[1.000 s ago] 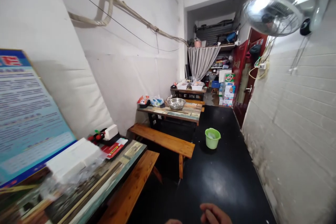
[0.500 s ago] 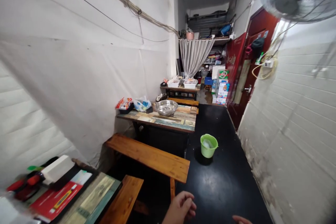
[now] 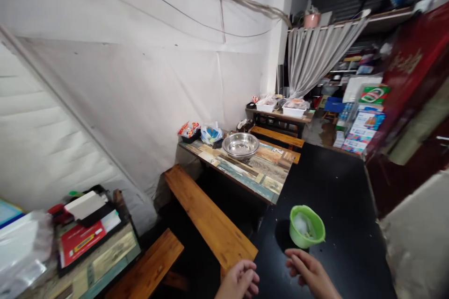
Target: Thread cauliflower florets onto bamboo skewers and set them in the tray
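Observation:
My left hand (image 3: 240,280) hovers at the bottom edge, by the near end of a wooden bench (image 3: 206,217). Its fingers are loosely bent, with nothing between them. To its right, my right hand (image 3: 308,271) is just below a light-green plastic bucket (image 3: 318,230), apart from it as far as I can see. The fingers of this hand are half curled, slightly parted and empty. Inside the bucket lies something whitish and translucent that I cannot make out. The bucket stands on a smooth black surface (image 3: 336,187).
A patchwork-topped table (image 3: 270,163) carries a steel basin (image 3: 241,155) and plastic bags. At near left, another table (image 3: 100,268) holds a red booklet (image 3: 82,244). White tubs (image 3: 293,111) stand farther back. Stacked boxes (image 3: 363,128) flank the red door (image 3: 403,117).
The view has swung left and moved closer to the bucket. My right hand has come further into view and is now near the bucket; my left hand stays low.

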Tool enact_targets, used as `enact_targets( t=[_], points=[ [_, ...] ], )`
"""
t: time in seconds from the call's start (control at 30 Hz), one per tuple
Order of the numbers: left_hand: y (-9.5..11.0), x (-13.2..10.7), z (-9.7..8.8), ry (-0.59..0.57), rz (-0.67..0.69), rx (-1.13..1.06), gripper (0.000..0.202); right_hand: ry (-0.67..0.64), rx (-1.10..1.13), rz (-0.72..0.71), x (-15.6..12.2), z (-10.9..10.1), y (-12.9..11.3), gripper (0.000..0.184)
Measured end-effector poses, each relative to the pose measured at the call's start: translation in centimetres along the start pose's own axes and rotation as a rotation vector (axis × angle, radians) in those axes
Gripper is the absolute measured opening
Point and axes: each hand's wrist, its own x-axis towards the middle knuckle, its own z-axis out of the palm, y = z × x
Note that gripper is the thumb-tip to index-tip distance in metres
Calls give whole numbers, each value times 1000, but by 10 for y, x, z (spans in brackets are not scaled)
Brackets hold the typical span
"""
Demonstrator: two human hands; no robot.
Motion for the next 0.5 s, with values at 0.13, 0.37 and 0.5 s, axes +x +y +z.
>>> enact_targets(
  t=[0.13,0.37,0.5],
  points=[
    [16,51,-11,111,18,-58,63,-90,39,54,94,8,-13,48],
    [61,147,-27,167,71,-131,64,-133,126,178,194,9,-18,54],
    [89,176,-41,178,111,-130,60,-45,142,258,242,-1,-27,54]
  ],
)
